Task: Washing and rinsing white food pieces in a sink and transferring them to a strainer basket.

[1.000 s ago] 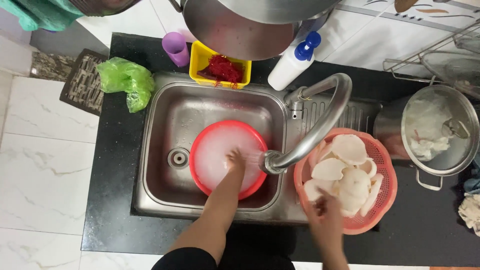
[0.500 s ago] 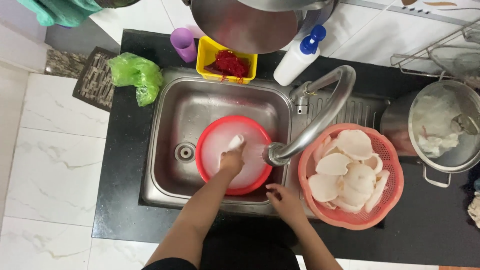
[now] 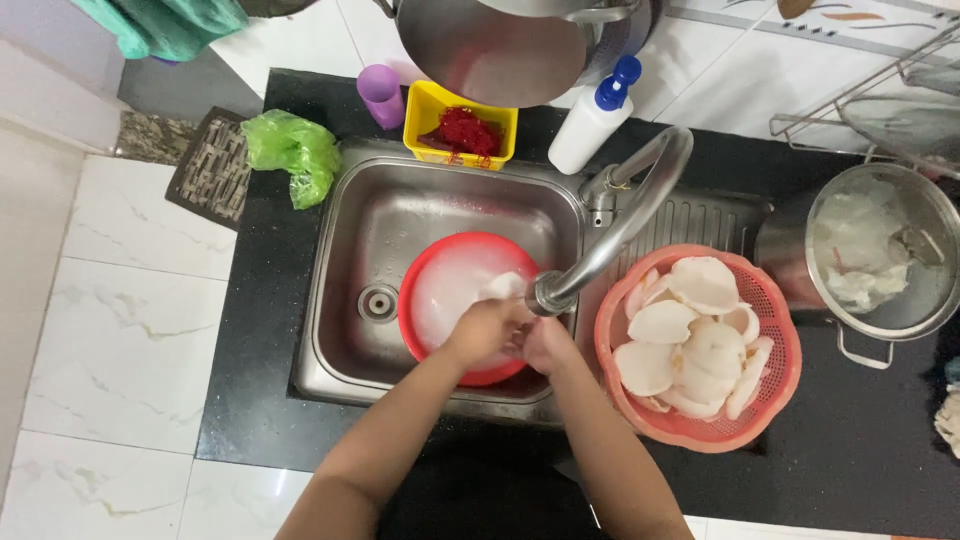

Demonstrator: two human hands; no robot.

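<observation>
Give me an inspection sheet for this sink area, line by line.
Surface: black stone counter around a steel sink.
Job's things: red round plastic basin in the sink; white piece at both hands.
Clutter: orange plastic basket of white slices, steel pot, yellow tub, white bottle, purple cup, green bag.
Hands: left hand and right hand together over the basin.
Cables: nothing seen.
Surroundings: white marble floor.
</observation>
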